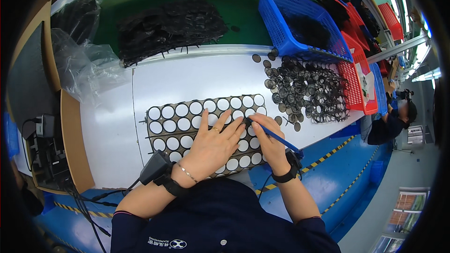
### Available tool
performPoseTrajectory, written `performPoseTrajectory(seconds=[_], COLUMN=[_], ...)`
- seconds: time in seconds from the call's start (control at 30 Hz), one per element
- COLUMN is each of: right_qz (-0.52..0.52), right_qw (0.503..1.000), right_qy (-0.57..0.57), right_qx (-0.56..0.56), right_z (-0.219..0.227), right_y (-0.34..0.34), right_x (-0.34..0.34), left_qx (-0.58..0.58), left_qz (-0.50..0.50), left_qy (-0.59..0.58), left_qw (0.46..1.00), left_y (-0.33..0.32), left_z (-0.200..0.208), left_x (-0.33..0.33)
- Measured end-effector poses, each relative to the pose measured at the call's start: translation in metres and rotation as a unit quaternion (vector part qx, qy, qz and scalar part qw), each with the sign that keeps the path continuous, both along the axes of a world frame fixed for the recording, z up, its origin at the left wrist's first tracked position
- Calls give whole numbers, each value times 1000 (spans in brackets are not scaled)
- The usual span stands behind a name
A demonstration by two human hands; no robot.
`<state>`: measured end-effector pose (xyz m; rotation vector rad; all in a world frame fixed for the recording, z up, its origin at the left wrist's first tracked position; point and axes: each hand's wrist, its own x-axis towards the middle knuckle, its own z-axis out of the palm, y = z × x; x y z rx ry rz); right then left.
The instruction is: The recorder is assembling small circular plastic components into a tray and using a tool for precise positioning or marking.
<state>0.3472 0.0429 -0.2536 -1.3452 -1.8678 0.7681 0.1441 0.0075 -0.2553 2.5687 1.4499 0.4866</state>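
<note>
A dark sheet (160, 134) with rows of round white spots lies on the white table in front of me; I cannot tell whether the spots are holes or discs. My left hand (212, 144) rests on it, palm down with fingers spread. Between the fingers of my right hand (270, 146) is a slim blue pen-like tool (280, 138), its tip near the sheet's right part, close to my left fingertips. What the tip touches is hidden by my fingers.
Right of the sheet lies a pile of dark round pieces (293, 84). Beyond stand a blue basket (272, 23) and a red basket (351, 77). Black sheets (171, 26) are stacked on the green surface. A cardboard box (75, 136) and clear plastic bags (86, 72) sit left. Another person (393, 124) is far right.
</note>
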Motion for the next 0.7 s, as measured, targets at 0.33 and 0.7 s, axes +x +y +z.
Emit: performPoseTrajectory(seconds=[0.33, 0.7], right_qz=[5, 35], right_qw=[1000, 935], right_qy=[-7, -253], right_qx=[7, 247], right_z=[-1, -9], right_y=[-1, 2], right_x=[-1, -3], left_qx=[5, 10], left_qz=[6, -1], left_qy=[2, 12], left_qw=[1000, 1000], left_y=[-1, 0], left_z=[-2, 0], left_x=[1, 0])
